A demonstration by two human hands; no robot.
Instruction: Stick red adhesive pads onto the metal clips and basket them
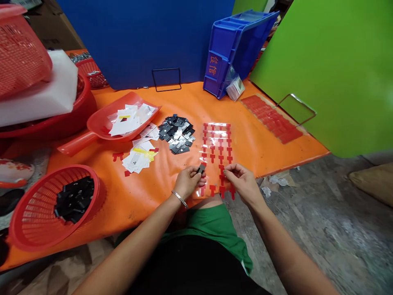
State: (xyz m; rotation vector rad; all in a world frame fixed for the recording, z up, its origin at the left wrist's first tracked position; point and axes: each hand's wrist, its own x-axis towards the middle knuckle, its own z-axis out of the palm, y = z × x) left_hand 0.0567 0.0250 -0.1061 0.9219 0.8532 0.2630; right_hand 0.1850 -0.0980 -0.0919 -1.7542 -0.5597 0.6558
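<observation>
My left hand (pixel 188 180) is closed on a small black part (pixel 201 168), held just above the near edge of the orange table cover (pixel 172 192). My right hand (pixel 241 180) has its fingers pinched at a clear sheet (pixel 216 153) carrying rows of red T-shaped stickers, close to the sheet's near rows. A pile of the same black parts (pixel 177 133) lies a little beyond the hands. What the right fingers hold, if anything, is too small to make out.
A red basket (pixel 39 221) with black parts sits at the near left. A red scoop (pixel 101 123) holds white slips, with more slips (pixel 139 155) beside it. A blue bin (pixel 231 49) leans at the back. More red sticker sheets (pixel 272 119) lie right, below a green board (pixel 331 69).
</observation>
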